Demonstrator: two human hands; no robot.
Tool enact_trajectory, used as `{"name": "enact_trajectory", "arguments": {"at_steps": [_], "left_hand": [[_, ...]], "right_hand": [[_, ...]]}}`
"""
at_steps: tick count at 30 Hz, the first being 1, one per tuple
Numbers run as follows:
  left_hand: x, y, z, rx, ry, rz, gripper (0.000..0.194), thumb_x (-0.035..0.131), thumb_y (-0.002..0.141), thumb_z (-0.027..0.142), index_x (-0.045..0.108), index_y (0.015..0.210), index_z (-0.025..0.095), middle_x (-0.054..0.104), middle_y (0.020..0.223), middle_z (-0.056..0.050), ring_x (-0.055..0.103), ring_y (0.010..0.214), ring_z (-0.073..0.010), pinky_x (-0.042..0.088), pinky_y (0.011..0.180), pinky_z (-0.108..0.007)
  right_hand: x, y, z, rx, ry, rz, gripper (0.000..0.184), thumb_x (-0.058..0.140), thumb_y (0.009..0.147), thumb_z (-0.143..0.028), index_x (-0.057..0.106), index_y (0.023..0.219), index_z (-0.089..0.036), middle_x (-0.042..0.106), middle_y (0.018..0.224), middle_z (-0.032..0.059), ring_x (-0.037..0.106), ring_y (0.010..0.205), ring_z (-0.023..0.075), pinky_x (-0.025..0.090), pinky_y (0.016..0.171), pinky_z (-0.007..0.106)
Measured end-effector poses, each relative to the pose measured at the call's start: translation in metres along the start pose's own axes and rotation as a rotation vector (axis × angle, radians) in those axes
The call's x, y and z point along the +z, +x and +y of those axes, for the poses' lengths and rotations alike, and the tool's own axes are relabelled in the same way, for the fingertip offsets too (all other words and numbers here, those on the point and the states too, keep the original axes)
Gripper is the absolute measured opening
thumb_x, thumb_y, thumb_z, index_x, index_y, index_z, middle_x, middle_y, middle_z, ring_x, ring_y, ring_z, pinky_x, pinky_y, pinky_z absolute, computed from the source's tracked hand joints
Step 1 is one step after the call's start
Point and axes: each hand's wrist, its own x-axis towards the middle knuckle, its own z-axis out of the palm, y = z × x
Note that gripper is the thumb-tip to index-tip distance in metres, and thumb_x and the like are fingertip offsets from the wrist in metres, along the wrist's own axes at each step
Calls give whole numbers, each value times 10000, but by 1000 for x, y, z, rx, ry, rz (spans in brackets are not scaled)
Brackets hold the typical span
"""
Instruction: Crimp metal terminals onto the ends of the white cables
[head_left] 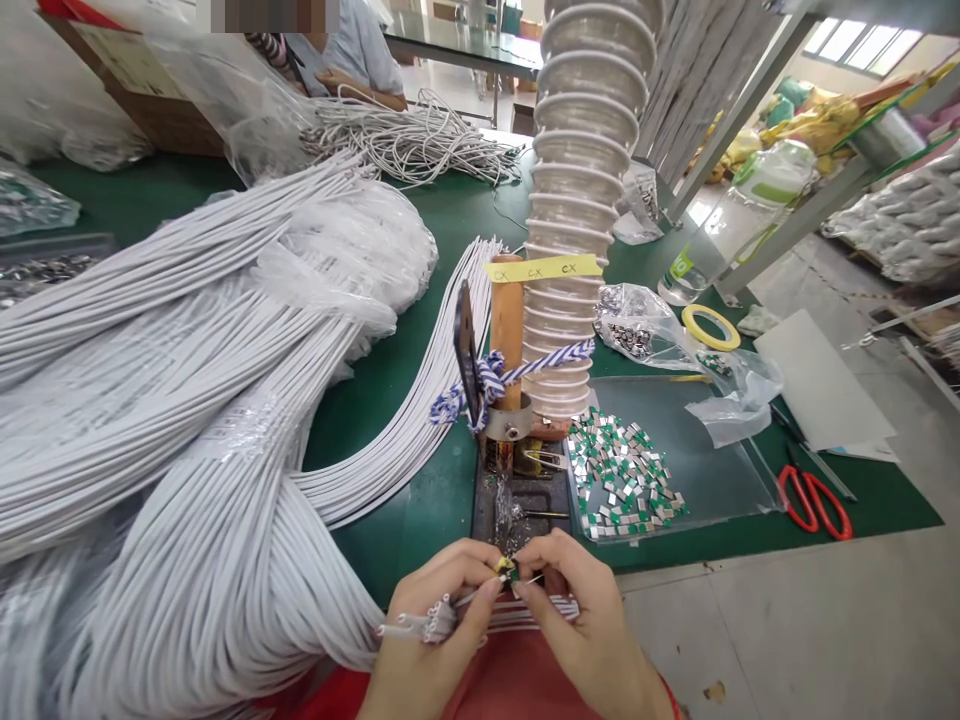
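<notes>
In front of the soldering station, my two hands meet at their fingertips. My left hand (435,610) is closed around several white cables (439,622), whose cut ends stick out on the left. Its thumb and index finger pinch near a cable end. A small green circuit-board connector (512,575) sits between the fingertips, pinched by my right hand (581,605). Fingers partly hide the joint of wire and connector. Just beyond stands a soldering iron with a wooden handle (507,340), held upright and tied with blue-and-white cord (487,388). Bits of solder lie on its dark base (540,500).
Large bundles of white cable (225,440) cover the left side. A ribbed hose (574,180) rises behind the iron. To the right are a tray (720,480) with a pile of green-and-silver connectors (626,475), red-handled scissors (814,500), yellow tape (710,327) and a bottle (739,220). A person (352,55) sits opposite.
</notes>
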Motion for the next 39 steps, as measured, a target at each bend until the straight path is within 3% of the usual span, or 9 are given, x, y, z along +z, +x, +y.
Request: {"name": "enact_trajectory", "arguments": {"at_steps": [3,5,8,16,31,39], "left_hand": [[0,1,3,7,5,24,222,607,835,101,698,651,185,745,721,-33,722,637,-160,551,576,-178],[0,2,5,26,7,45,224,605,834,94,701,655,186,747,717,-29,724,635,-155,558,586,-174],[1,2,8,55,18,68,224,605,832,83,696,658,191,745,710,-14,723,636,-136,556,603,-150],[0,6,9,50,98,22,224,580,873,105,684,688,178,735,758,-39,716,672,-139,548,631,-167],[-3,10,16,78,128,75,225,567,866,105,660,682,197,722,756,-27,706,660,-144,541,606,-183],[-2,5,6,52,111,63,189,585,878,121,658,729,210,722,818,-23,698,732,-161,532,667,-213]], "right_hand": [[0,-2,3,80,79,4,150,561,921,-154,557,1047,-235,581,831,-5,457,636,153,418,607,243],[-1,-3,4,108,148,13,64,508,968,-189,526,1000,-241,554,851,1,491,694,162,432,645,251],[-2,-1,4,102,218,26,118,448,1010,-217,497,906,-240,526,861,11,519,796,180,440,707,264],[3,9,-3,97,273,86,152,557,963,-192,537,814,-216,587,900,38,583,850,185,455,740,269],[13,14,-6,77,360,177,148,615,952,-237,601,808,-210,647,887,53,625,805,185,501,704,268],[14,17,-7,41,368,186,137,619,919,-142,605,798,-206,654,861,46,626,780,177,494,695,260]]}}
